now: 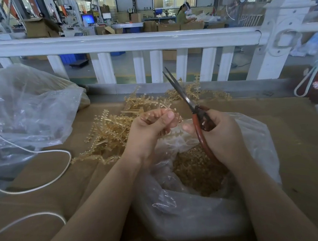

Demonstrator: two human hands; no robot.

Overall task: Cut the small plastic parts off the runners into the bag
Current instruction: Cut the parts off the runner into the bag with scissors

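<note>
The left hand (151, 126) has its fingers curled round a yellowish runner (170, 119) with small parts branching off it, and holds it over the mouth of the clear bag (255, 137), which sits open on the bench (300, 146) between the forearms. The right hand (222, 134) grips the red handles of the scissors (189, 102), whose blades stand slightly parted and point up and away, clear of the runner. A heap of cut parts (195, 167) already lies in the bag, while a pile of uncut runners (113, 132) waits on the bench just beyond and to the left of the left hand.

The step in hand looks like setting up the next snip. To do it well, the blades should come down to the joint where a part meets the runner, close to the part so little stub is left. The runner is best kept directly above the bag opening, so each part drops in rather than skipping onto the cardboard. The left thumb and fingertips sit near the branches, so they should stay back from the cutting line
</note>
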